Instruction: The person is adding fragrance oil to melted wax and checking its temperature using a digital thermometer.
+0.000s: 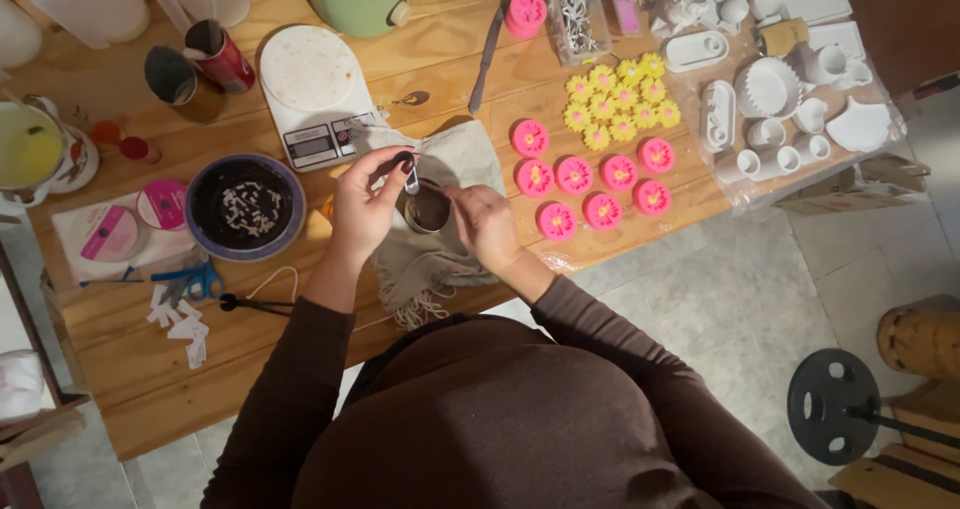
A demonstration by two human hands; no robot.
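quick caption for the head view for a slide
Left hand pinches a small clip over a dark cup steadied by the right hand, beside pink flower pieces.

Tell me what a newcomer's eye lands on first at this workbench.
The bright pink flower shapes and the yellow flower shapes behind them stand out, laid on clear film right of centre. Next, mid-table, the left hand pinches a small metal clip over a little dark cup that the right hand steadies.

cup on cloth, bowl left of it, scale behind, flower candles right
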